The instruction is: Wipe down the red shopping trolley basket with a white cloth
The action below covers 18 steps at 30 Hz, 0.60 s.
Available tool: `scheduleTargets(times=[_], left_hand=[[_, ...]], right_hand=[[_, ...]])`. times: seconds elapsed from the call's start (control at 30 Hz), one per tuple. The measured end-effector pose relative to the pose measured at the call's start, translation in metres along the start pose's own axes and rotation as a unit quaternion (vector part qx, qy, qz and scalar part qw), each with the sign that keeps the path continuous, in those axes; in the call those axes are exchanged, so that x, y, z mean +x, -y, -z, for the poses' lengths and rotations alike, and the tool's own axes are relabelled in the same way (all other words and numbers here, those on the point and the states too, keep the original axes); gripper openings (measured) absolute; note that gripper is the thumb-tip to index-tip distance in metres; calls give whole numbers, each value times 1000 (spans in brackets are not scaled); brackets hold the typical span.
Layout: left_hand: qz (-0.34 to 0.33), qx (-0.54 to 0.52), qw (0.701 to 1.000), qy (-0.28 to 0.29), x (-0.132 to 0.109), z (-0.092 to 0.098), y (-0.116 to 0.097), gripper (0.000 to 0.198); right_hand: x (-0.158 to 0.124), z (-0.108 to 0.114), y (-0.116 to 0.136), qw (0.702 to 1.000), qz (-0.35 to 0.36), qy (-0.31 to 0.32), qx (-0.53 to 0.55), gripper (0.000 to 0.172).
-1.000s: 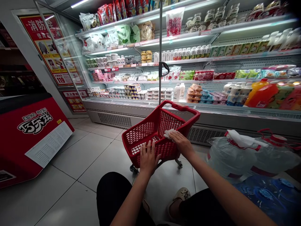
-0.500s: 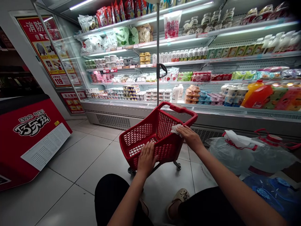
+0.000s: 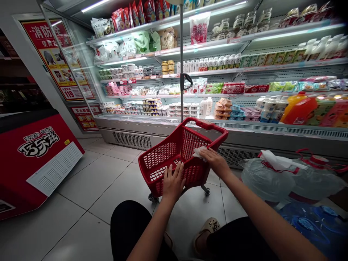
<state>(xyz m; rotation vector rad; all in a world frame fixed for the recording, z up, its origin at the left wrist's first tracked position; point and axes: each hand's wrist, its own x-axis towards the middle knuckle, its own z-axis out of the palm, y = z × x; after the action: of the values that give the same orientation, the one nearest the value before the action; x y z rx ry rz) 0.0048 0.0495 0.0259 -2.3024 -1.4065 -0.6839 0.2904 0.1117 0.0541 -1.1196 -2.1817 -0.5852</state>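
left hand [image 3: 173, 181] flat, fingers spread, bracing the near wall of the red wheeled basket [image 3: 157, 159] on the floor [image 3: 108, 181]. right hand [image 3: 214, 161] clamps a white cloth [image 3: 199, 152] on its right rim. too hard a push on that cloth, and the wheels [image 3: 207, 191] could skate it away.

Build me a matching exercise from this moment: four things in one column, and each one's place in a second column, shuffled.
1 left hand
2 right hand
3 white cloth
4 water jug

A on the floor, far right
B flat on the near wall of the red basket
C on top of the cloth
D on the basket's side rim, under fingers

Pairs: 1-B, 2-C, 3-D, 4-A
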Motion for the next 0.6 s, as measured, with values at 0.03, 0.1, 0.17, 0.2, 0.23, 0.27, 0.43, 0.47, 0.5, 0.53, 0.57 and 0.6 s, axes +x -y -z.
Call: scheduleTargets(times=[0.03,0.1,0.17,0.2,0.23,0.27,0.43,0.47,0.5,0.53,0.57,0.6], left_hand=[[-6,-1,1000,0,-2,1,1,77],[-7,-2,1000,-1,-5,2,2,78],[-2,-2,1000,-1,-5,3,-1,78],[1,-2,1000,0,-5,3,-3,78],[3,-2,1000,1,-4,3,-4,77],[5,-1,1000,1,-4,3,-6,77],[-6,6,1000,0,-4,3,-1,79],[-12,6,1000,0,-4,4,1,79],[-18,5,1000,2,-5,4,4,79],[-23,4,1000,4,-6,4,6,79],[-27,3,1000,4,-6,4,8,79],[-29,3,1000,3,-7,4,9,79]], right_hand=[[-1,5,-9,1000,-16,-9,-7,57],[-3,11,-20,999,-42,-20,-16,57],[-5,9,-16,998,-54,-26,-16,58],[-6,5,-8,998,-56,-29,-13,58],[-6,0,3,998,-56,-32,-9,58],[-6,-6,16,998,-52,-35,-3,58],[-2,-28,68,999,13,-20,38,58],[-1,-28,66,999,29,-11,43,57],[-1,-25,59,998,39,-3,44,56],[0,-20,47,998,41,1,40,56],[0,-14,32,999,33,2,33,55],[0,-7,16,1000,10,-5,20,55]])
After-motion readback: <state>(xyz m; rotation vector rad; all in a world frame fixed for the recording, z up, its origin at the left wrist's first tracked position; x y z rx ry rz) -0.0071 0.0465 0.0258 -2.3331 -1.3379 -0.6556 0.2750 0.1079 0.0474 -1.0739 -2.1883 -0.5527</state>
